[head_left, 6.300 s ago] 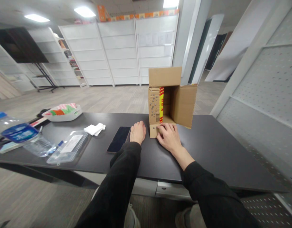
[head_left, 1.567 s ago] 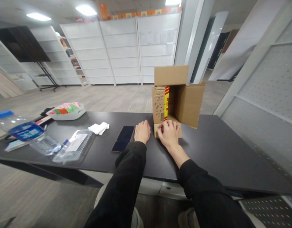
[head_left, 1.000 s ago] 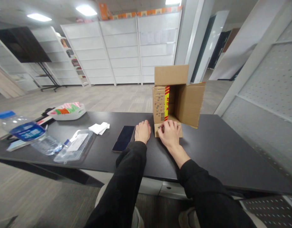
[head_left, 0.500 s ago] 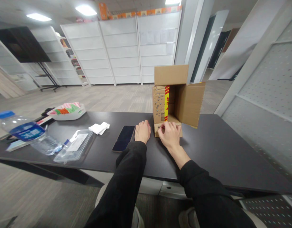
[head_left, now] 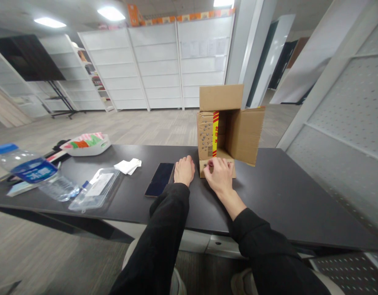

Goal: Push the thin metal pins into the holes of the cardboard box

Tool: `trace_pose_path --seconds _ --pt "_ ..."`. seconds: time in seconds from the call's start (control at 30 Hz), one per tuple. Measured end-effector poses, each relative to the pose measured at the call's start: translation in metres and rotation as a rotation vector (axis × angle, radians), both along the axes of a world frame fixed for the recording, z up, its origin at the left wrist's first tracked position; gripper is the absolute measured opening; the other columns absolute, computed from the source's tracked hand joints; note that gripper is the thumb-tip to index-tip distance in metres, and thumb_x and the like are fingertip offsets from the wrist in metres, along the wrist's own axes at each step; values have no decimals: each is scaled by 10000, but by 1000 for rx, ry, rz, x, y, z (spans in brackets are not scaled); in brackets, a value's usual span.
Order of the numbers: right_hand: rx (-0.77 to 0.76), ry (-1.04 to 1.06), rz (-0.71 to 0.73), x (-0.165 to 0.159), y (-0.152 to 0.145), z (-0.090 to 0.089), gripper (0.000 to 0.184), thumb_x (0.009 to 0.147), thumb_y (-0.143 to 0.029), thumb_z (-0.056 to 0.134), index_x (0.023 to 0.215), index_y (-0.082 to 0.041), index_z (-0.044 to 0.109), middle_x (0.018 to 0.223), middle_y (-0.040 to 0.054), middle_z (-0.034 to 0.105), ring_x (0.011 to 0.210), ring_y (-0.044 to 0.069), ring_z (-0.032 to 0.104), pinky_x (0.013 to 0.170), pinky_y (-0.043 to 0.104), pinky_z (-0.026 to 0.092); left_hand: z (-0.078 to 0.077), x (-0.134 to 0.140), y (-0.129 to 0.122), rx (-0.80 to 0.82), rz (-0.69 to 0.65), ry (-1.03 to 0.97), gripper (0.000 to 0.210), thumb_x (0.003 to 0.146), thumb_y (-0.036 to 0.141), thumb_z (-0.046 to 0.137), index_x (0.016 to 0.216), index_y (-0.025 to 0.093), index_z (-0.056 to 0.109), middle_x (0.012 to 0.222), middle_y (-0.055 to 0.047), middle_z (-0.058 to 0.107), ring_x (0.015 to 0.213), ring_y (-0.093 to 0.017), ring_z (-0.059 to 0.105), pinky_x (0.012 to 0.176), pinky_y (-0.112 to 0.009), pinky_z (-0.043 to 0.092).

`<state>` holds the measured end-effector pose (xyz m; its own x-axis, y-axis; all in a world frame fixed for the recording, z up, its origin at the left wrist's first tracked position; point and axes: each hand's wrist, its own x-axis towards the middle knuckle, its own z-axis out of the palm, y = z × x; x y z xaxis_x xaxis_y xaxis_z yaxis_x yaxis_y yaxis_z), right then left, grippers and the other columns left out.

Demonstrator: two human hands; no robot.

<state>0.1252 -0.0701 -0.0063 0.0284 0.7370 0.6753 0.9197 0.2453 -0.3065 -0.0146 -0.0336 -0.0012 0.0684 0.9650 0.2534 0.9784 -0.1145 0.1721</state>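
Note:
An open cardboard box [head_left: 250, 135] stands on the dark table, with several small dark round pieces on its left front flap beside a red and yellow strip. My right hand [head_left: 220, 174] is at the lower front flap, thumb and fingertips drawn together against the cardboard. Whatever is between those fingertips is too small or hidden to name; a small dark spot shows by the thumb. To the left of the box, my left hand [head_left: 184, 170] lies palm down on the table, its fingers curled under and their inside hidden. A dark phone [head_left: 159, 179] lies just left of it.
White tissues [head_left: 128, 166] and a clear plastic case [head_left: 95, 190] lie left of the phone. Farther left are a water bottle [head_left: 35, 170] with a blue cap and a white tray [head_left: 89, 150] of colourful packets. The table's front edge [head_left: 204, 228] runs below my forearms.
My right fingers have shifted very slightly at the box's lower flap. My left hand and the other things stay in place.

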Motion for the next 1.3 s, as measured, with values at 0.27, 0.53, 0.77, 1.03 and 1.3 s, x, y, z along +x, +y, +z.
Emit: trace_pose_path --seconds 0.27,0.53,0.77,1.03,1.3 --pt "14 20 28 -1 -3 3 71 857 -195 526 876 -212 592 900 50 711 905 243 575 842 374 282 1 0 -1 6 -4 6 250 1043 238 344 1096 182 582 1112 -116 675 1090 -239 617 910 -344 420" --pt "53 34 34 0 -6 3 68 857 -179 532 865 -211 592 893 44 700 906 238 571 852 373 288 -2 -1 2 18 -4 16 242 1044 244 354 1098 177 580 1111 -114 676 1086 -242 619 898 -345 416" --pt "102 82 51 1 -15 5 62 856 -177 546 833 -215 589 855 32 690 900 235 575 838 364 294 -3 -1 2 36 -4 31 259 1044 245 349 1098 173 593 1103 -101 683 1067 -248 623 878 -351 423" --pt "70 101 167 11 -41 5 83 879 -173 524 831 -216 577 863 28 705 879 214 598 840 361 300 -1 -1 0 35 -10 21 245 1043 242 365 1095 171 594 1099 -101 685 1069 -246 623 881 -344 420" --pt "-69 -40 289 24 -58 -1 107 914 -158 503 850 -214 569 843 24 678 872 212 584 815 355 286 2 -1 -2 19 -17 13 261 1043 236 354 1107 168 598 1106 -107 682 1068 -248 622 887 -352 427"
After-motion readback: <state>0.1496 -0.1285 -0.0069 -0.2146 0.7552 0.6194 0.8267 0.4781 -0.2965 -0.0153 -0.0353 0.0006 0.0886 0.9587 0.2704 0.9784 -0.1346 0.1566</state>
